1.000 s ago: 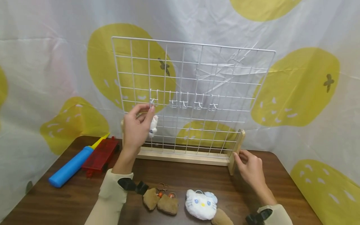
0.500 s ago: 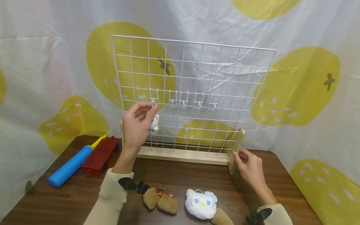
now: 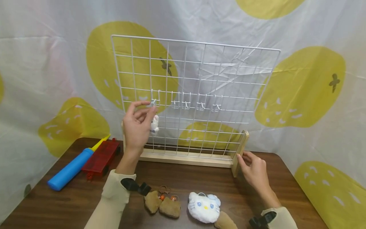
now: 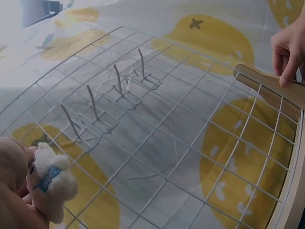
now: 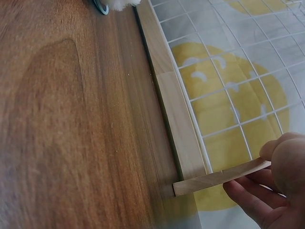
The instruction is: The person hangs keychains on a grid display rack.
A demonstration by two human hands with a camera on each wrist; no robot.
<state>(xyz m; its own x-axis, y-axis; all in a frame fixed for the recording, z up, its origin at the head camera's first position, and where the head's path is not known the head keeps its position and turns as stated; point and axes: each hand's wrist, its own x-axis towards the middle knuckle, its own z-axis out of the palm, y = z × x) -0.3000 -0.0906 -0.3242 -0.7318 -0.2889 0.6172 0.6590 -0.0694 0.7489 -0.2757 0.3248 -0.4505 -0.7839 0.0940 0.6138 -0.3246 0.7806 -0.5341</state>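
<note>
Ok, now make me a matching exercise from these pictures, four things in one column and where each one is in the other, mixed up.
Column one
1. Small white plush
2. Blue cylinder
3. Cat-face plush
4. Right hand

Column two
A. Gripping the wooden upright
B. Lying face up on the table
C. By the left hand, above the tabletop
D. Beside the red plastic piece

Pairs: 1-C, 2-D, 3-B, 4-A

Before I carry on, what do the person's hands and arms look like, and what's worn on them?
The left hand and right hand are bare, without gloves. The left sleeve and right sleeve are plain pale beige. A black left wristband and black right wristband each carry a small dark block.
</note>
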